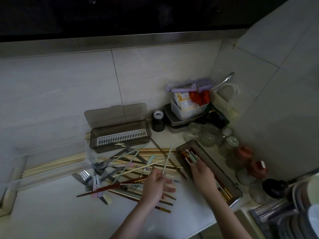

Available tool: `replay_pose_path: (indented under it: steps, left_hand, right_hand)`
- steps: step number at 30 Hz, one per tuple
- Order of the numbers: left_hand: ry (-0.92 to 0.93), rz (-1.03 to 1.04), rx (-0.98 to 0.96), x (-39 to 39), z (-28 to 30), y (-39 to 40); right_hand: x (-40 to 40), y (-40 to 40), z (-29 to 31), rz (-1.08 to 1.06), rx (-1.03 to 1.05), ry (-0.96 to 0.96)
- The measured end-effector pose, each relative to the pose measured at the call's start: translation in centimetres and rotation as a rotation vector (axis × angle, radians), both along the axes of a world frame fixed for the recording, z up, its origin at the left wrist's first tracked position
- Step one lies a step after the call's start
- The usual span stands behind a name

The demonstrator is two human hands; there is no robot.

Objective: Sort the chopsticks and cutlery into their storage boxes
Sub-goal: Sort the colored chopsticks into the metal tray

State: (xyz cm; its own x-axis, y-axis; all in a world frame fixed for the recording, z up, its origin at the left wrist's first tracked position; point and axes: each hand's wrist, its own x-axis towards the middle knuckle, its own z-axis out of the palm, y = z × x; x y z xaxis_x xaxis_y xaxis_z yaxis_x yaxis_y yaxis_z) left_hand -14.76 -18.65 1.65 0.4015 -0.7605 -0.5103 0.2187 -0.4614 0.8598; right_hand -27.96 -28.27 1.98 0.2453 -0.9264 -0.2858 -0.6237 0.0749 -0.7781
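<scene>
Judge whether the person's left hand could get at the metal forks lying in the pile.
Probably yes: the left hand holds a pale green chopstick, but the metal forks lie uncovered on that side, with nothing between.

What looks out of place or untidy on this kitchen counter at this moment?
Chopsticks and forks lie crossed in a loose pile on the counter, outside the boxes. The grey box with the white rack holds almost nothing. The left hand pinches one pale chopstick.
</scene>
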Motion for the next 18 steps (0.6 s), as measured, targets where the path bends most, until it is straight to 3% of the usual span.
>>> replay_pose_path:
  steps: [3, 6, 12, 14, 18]
  left_hand:
    - [-0.047, -0.113, -0.002, -1.2, 0.3, -0.1]
    - [-0.101, -0.205, -0.005, -1.9, 0.3, 0.2]
    - [-0.111, -0.215, -0.012, -1.9, -0.7, 0.2]
    - [-0.107, -0.199, -0.031, -1.6, -0.8, 0.1]
    - [-0.121, -0.156, -0.048, -0.4, -1.1, 0.4]
  right_hand:
    - [1.9, 2.1, 0.7, 0.143, 0.154, -0.177]
    - [2.5, 3.5, -0.5, 0.146, 0.106, -0.145]
    - [0.8, 2.5, -1.3, -0.192, 0.225, -0.348]
    - [-0.3, 1.1, -1.3, -0.268, 0.116, -0.271]
    - [-3.1, -1.2, -1.3, -0.217, -0.206, 0.117]
